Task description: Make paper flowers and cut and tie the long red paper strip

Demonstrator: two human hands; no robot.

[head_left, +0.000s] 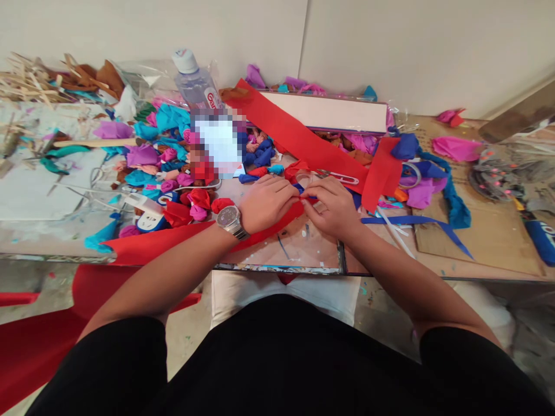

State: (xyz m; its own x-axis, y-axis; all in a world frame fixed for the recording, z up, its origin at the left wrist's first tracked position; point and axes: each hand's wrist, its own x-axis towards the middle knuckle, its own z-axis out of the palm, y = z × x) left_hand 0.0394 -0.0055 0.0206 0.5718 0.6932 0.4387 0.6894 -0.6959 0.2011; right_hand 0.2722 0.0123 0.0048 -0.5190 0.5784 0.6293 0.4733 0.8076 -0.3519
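My left hand [269, 202], with a watch [230, 222] on its wrist, pinches the edge of a long red crepe paper strip [162, 242]. That strip runs left over the table's front edge. Fingertips meeting it from the other side, my right hand [330, 205] grips the same paper. Just beyond the hands lie scissors with white handles [344, 178], on another wide red strip [299, 134] that slants up to the left. A short red piece [384, 173] lies right of the scissors. Some blue paper shows beneath my fingers, partly hidden.
A water bottle [195, 81] and a lit phone [219, 141] stand behind a heap of twisted paper pieces [169, 167]. A power strip [151, 218] lies at left with cables. At right are a cardboard sheet [485, 231], a tape roll [410, 175] and a blue ribbon [446, 228].
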